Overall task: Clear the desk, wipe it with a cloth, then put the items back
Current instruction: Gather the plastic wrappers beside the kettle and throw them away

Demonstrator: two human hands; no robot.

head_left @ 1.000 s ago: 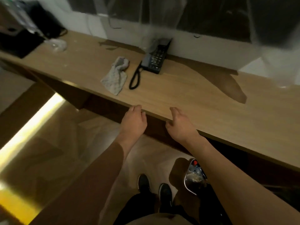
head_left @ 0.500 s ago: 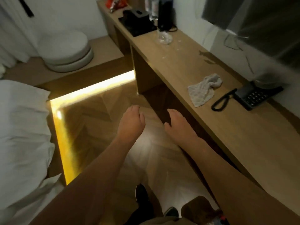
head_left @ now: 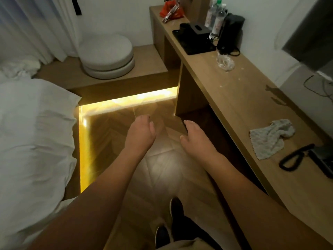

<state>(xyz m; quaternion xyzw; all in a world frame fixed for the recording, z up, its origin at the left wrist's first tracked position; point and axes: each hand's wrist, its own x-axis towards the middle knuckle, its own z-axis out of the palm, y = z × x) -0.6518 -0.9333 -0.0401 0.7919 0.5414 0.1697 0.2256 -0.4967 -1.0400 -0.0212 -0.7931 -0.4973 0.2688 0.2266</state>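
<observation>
While both hands hang out over the floor with nothing in them, the desk (head_left: 239,98) runs along the person's right side with its things on it. The left hand (head_left: 141,133) and the right hand (head_left: 195,139) are stretched forward side by side, fingers loosely relaxed and slightly bent, gripping nothing; both are short of the desk's front edge and touch nothing.

On the desk, the grey cloth (head_left: 270,138) lies crumpled near the front edge, probably left within easy reach for wiping. Just beyond it toward the wall sits a black telephone (head_left: 322,159), its coiled cord (head_left: 293,159) looping out beside the cloth. Farther along the desk stands a clear glass (head_left: 225,63), then a black tray (head_left: 193,42), water bottles (head_left: 215,20) and a dark kettle (head_left: 229,31) crowded at the wall end, likely their usual spot. An orange packet (head_left: 170,10) lies at the desk's far end. Pale crumbs or specks dot the wood near the glass, so wiping seems not yet done, and clearing appears unfinished.
</observation>
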